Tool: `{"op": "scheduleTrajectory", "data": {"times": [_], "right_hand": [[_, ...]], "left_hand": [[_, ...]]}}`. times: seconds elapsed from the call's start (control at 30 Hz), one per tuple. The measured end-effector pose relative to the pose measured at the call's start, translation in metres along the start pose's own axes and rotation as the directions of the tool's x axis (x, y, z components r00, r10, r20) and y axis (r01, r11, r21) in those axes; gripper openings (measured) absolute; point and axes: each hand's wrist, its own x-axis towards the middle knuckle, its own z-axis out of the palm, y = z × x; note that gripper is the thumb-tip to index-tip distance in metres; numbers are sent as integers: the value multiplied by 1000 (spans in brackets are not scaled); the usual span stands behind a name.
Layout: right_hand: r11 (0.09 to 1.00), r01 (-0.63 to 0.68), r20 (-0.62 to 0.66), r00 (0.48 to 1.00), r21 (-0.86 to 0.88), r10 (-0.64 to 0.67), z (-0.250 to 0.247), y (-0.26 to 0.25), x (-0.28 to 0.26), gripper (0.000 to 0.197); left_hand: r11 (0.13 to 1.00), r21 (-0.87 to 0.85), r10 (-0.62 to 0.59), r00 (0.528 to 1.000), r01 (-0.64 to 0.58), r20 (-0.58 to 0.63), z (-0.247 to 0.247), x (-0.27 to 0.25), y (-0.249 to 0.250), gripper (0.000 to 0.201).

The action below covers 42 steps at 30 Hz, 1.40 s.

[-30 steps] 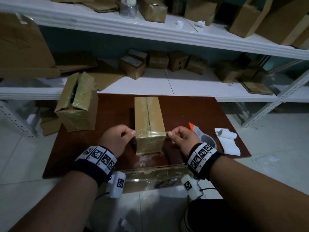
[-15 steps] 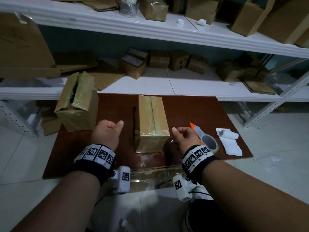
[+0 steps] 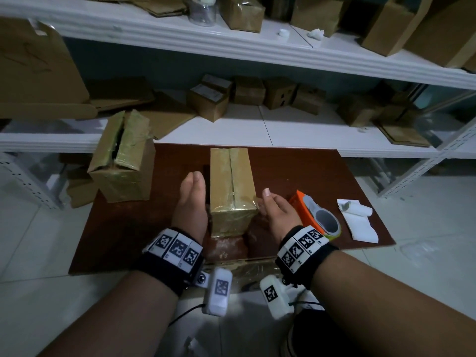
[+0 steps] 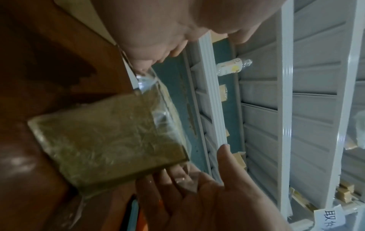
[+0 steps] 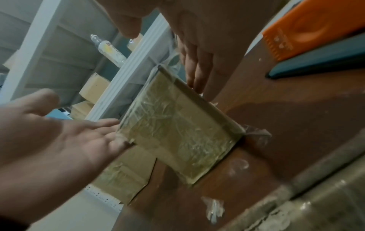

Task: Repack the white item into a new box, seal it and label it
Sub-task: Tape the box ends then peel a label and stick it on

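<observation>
The taped box (image 3: 231, 191) stands near the middle of the brown board (image 3: 322, 176) and serves as the reference point here.

Well to its left on the board sits an opened box (image 3: 123, 163) with its top flaps slit apart. Directly at the taped box's left side is the left hand (image 3: 192, 202), fingers straight, palm toward the cardboard. At its right side is the right hand (image 3: 277, 212), likewise flat and extended. Neither grips anything.

The head view hides the fingertips behind the box. The wrist views supply them — the right wrist view shows the left hand's fingers (image 5: 102, 125) reaching the box's side, and the left wrist view shows the right hand's fingers (image 4: 173, 173) along the opposite edge, with clear tape (image 4: 156, 96) wrinkled over the near end.

Right of the box lies an orange tape dispenser (image 3: 313, 215); farther right, a folded strip of white label paper (image 3: 358, 220).
</observation>
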Motion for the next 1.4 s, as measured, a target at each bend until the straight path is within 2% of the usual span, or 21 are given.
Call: {"op": "scheduleTrajectory", "data": {"times": [0.1, 0.13, 0.2, 0.3, 0.4, 0.57, 0.7, 0.77, 0.83, 0.87, 0.93, 0.97, 1.07, 1.1, 1.13, 1.23, 1.3, 1.4], "right_hand": [[999, -31, 46, 998, -28, 32, -2, 1, 4, 38], [998, -32, 52, 998, -46, 34, -3, 1, 4, 34], [996, -32, 76, 996, -81, 38, -3, 0, 3, 25], [996, -45, 96, 994, -79, 53, -4, 3, 4, 20], [994, -57, 66, 996, -92, 64, -5, 8, 9, 24], [987, -73, 26, 997, -142, 77, 7, 22, 25, 41], [907, -151, -2, 987, -392, 164, 14, 33, 36, 23], [910, -186, -38, 982, -370, 186, 16, 35, 39, 17], [957, -242, -46, 970, -160, 237, 11, 29, 39, 26], [970, -240, -94, 967, -31, 236, 7, 24, 41, 31], [982, -181, -204, 961, 50, 187, 0, 11, 49, 50], [983, -168, -208, 962, 72, 179, -2, 5, 53, 65], [972, -187, -97, 975, 144, 202, 6, -5, 63, 100], [973, -210, -33, 976, 94, 213, 12, -21, 49, 105], [977, -212, 13, 977, 33, 212, 20, -34, 35, 99], [999, -45, 34, 998, -21, 46, 35, -28, 19, 64], [994, 91, 6, 996, -55, -91, 42, -13, 18, 66], [983, 167, 16, 986, -78, -166, 43, 0, 24, 67]], "left_hand": [[994, -8, -111, 994, 111, -18, 4, 5, -8, 54], [993, 64, -104, 994, 103, 17, 5, 5, -7, 51], [970, 230, -95, 992, 73, 87, 8, 6, -2, 60], [942, 335, -64, 985, 7, 161, 13, 13, -5, 55], [957, 288, -52, 973, -16, 226, 16, 15, -9, 67], [919, 384, -5, 968, -94, 249, 21, 23, -17, 69], [932, 351, -7, 961, -94, 276, 21, 22, -20, 67], [944, 321, -20, 958, -77, 287, 19, 22, -20, 65], [950, 306, -29, 958, -63, 284, 18, 22, -19, 64], [950, 307, -29, 961, -59, 275, 17, 23, -19, 64], [952, 301, -27, 964, -56, 264, 16, 23, -19, 64], [956, 290, -28, 964, -52, 264, 16, 23, -20, 64], [965, 261, -41, 963, -31, 266, 18, 23, -22, 64], [969, 245, -43, 965, -23, 260, 19, 22, -22, 65], [974, 226, -46, 967, -12, 251, 19, 21, -23, 66], [976, 215, -30, 974, -20, 226, 22, 18, -25, 72], [966, 250, 4, 977, -58, 211, 24, 18, -27, 67], [966, 247, 22, 973, -80, 229, 26, 21, -30, 68]]}}
